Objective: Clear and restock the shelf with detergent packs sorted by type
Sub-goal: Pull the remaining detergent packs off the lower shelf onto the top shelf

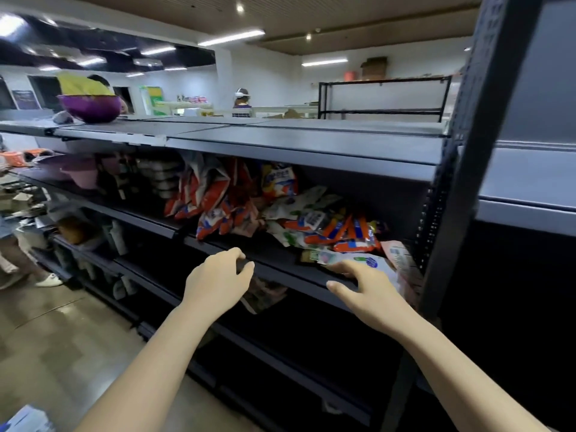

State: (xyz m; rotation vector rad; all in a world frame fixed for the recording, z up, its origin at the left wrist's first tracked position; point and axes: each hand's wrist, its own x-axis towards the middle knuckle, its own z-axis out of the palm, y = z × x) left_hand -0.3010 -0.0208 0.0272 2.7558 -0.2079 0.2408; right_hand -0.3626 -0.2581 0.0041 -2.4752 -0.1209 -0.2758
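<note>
A dark metal shelf [280,269] at chest height holds a jumbled heap of detergent packs. Orange-and-white packs [215,204] lean at the back left, white-and-green packs [296,207] lie in the middle, and more orange packs [349,232] lie on the right. A white pack with a blue logo [371,263] lies at the front right edge. My left hand [218,279] reaches to the shelf's front lip with loosely bent fingers and holds nothing. My right hand [364,288] has its fingers spread over the lip, fingertips touching the white pack.
A black upright post [461,188] bounds the shelf on the right. The grey top shelf [280,135] carries a purple bowl [90,107] at far left. Lower shelves hold bottles [118,235]. Another person stands on the floor at the left [18,260].
</note>
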